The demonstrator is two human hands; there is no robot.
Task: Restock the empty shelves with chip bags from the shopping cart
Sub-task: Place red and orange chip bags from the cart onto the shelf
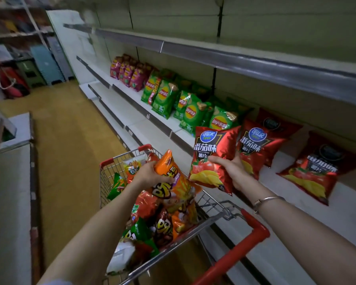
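Red bag [213, 149]: right hand [234, 171] is pinching its lower half, thumb in front, just before the shelf [280, 182].
Orange bag [173, 177]: left hand [150, 173] is curling round it, over the cart [255, 229].
Handling: likely light, slippery, crushable; a gentle edge grip is suiting it.

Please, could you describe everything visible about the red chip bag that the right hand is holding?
The red chip bag is a glossy, foil-looking pouch, puffed and seemingly unopened. It shows a round blue logo on top, large white characters in the middle, tomatoes and yellow chips below. It is nearly upright, slightly tilted, in the air between the shopping cart and the shelf. The right hand grips its lower part, thumb on the front. A similar bag stands behind it.
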